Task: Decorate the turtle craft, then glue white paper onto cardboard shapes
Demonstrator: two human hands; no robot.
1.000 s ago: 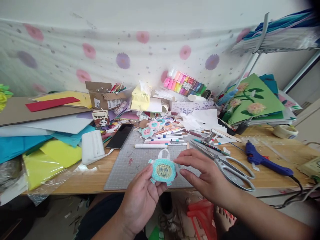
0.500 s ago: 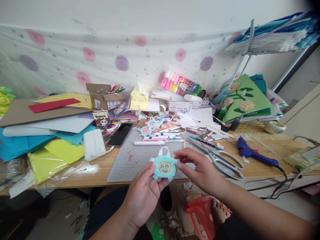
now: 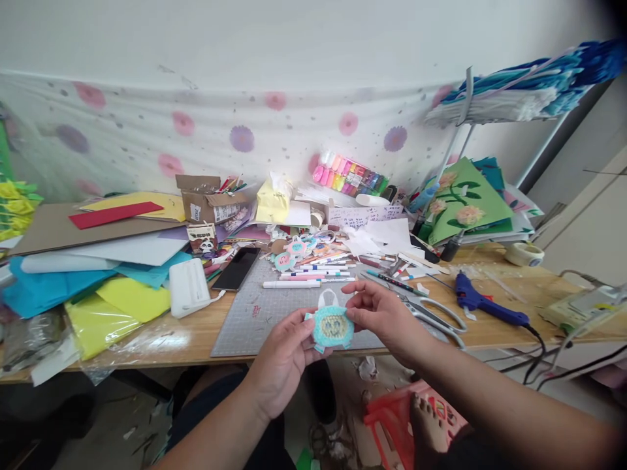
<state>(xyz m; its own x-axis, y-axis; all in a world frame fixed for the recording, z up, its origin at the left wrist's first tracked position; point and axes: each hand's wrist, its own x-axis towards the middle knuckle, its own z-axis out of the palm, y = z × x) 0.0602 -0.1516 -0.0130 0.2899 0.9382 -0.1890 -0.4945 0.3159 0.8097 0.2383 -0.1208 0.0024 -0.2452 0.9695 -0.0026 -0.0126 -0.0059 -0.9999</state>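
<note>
A small turquoise craft charm (image 3: pixel 334 326) has a yellow oval middle with a face drawn on it, stubby corner tabs and a white loop on top. It is held just above the front edge of the cutting mat (image 3: pixel 245 326). My left hand (image 3: pixel 284 359) supports it from the left and below, thumb on its left edge. At its upper right edge, the thumb and fingers of my right hand (image 3: pixel 379 316) pinch it. Similar pink and turquoise charms (image 3: pixel 289 254) lie on the mat's far side, behind several white-barrelled markers (image 3: pixel 291 284).
Right of my hands lie scissors (image 3: pixel 435 313) and a blue glue gun (image 3: pixel 482 300) with its cord. To the left are a black phone (image 3: pixel 238 269), a white power bank (image 3: pixel 189 288) and stacked coloured sheets (image 3: pixel 117 307). A red plastic stool (image 3: pixel 386 418) stands below the table.
The charm and my left hand have shifted slightly right in view. My right fingers have closed in on the charm's upper right edge. The camera view has tilted a little.
</note>
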